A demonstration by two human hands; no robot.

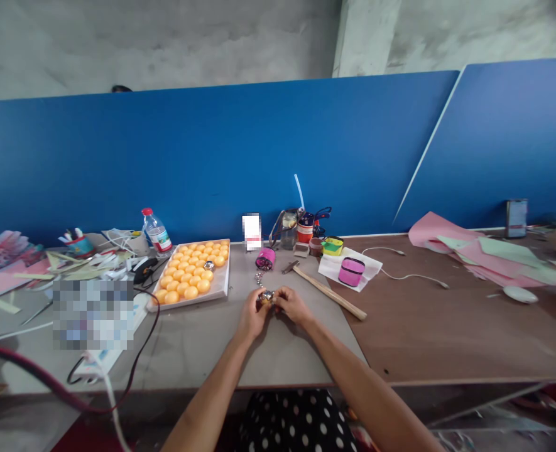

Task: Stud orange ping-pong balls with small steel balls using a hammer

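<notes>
Close together over the grey mat, both my hands are closed on a small shiny metal piece (267,295), roundish and silver, perhaps a watch. My left hand (253,312) grips its left side, and the fingers of my right hand (291,304) pinch it at the right edge. An orange-yellow spot shows beneath it; my fingers hide the rest. Just beyond lies a silver chain-like strip (259,278), leading towards a pink and black roll (265,258). I cannot tell whether the strip joins the held piece. A wooden-handled hammer (332,293) lies right of my hands.
Left stands a white tray (227,270) of orange balls (190,292), one shiny metal piece (208,265) among them. A bottle (157,233), power strip (112,345) and cables crowd the left. Pink case (352,272), yellow-green case (332,245) and coloured sheets (470,254) lie right. A blue partition (212,157) closes the back.
</notes>
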